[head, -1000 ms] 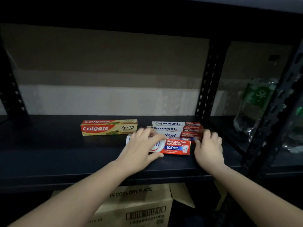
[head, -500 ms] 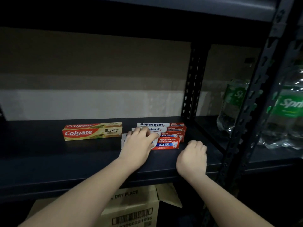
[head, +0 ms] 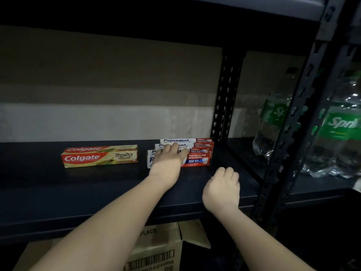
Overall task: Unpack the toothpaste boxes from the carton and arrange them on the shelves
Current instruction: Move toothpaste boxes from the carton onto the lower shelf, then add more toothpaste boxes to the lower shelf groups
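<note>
Red-and-white Pepsodent boxes (head: 197, 153) lie in 3 rows on the shelf (head: 58, 192), long axes left to right, under the left hand (head: 168, 159) with fingers (head: 172, 146) flat and extended; the right hand (head: 222, 189), loosely curled and holding nothing, rests nearer the front edge.

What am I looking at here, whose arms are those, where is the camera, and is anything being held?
This is a single view from a camera worn on a person's head, looking forward and down, so the two bare arms are that person's own. They face a dark metal shelf. On it lie a Colgate box and, apart to its right, a group of Pepsodent boxes. The left hand rests flat on the Pepsodent boxes, fingers straight. The right hand is loosely curled over the shelf and holds nothing. A cardboard carton sits below, and Sprite bottles stand to the right.
</note>
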